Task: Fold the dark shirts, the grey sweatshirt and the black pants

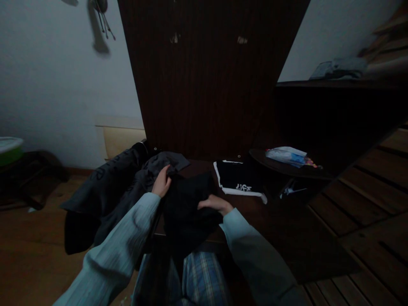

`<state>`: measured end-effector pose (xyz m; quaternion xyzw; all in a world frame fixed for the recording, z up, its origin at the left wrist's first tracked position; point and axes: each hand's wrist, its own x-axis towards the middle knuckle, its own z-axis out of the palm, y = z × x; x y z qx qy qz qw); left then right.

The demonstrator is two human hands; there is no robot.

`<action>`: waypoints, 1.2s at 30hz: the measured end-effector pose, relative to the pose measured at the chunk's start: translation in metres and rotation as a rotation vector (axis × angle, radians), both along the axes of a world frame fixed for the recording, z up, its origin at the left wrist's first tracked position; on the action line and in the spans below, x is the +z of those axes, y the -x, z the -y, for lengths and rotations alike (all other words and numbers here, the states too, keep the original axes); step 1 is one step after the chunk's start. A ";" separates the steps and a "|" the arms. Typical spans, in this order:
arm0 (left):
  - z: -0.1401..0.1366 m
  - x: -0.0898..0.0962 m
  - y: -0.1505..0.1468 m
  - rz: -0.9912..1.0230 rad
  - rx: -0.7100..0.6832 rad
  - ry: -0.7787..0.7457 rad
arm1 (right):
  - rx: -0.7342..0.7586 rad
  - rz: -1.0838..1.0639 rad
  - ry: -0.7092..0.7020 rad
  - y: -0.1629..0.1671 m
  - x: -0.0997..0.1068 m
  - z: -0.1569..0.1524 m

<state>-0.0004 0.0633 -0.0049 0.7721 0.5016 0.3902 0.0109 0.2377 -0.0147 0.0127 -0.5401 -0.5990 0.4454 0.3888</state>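
A dark, black garment [188, 208] lies bunched over the front of the dark wooden surface and hangs past its edge above my knees. My right hand [218, 204] grips its right side, thumb on top and the fingers hidden in the cloth. At its upper left corner, my left hand [162, 182] holds the cloth, the fingertips partly lost in the dark. Dark grey clothing [127, 178] with black lettering is heaped to the left, close by my left hand. To the right lies a folded black garment [236, 176] with white edges and white lettering.
A tall dark wooden panel [207, 85] rises behind the surface. On a rounded shelf [261, 159] at right rests a clear plastic packet [287, 156]. A green and white container [11, 151] stands far left. Slatted wood [363, 208] lies on the right.
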 end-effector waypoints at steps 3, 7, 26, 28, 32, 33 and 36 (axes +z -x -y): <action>0.001 0.002 -0.008 0.024 -0.059 0.113 | 0.381 -0.043 0.244 -0.007 0.010 0.009; 0.007 0.008 -0.017 -0.130 -0.269 0.307 | 0.275 -0.140 0.131 -0.041 0.017 0.000; 0.054 0.058 -0.016 -0.172 -0.589 0.705 | -0.329 0.252 -0.545 -0.084 0.025 -0.013; 0.060 0.078 -0.008 -0.068 -0.612 0.771 | -0.442 0.082 -0.552 -0.090 0.031 -0.017; 0.053 0.093 0.005 0.337 -0.459 0.701 | -0.621 -0.204 -0.428 -0.121 0.030 -0.033; 0.047 0.090 0.006 0.436 -0.389 0.636 | -0.616 -0.190 -0.353 -0.130 0.026 -0.037; 0.026 0.066 0.004 0.526 -0.205 0.525 | -0.574 0.077 -0.175 -0.151 0.012 -0.040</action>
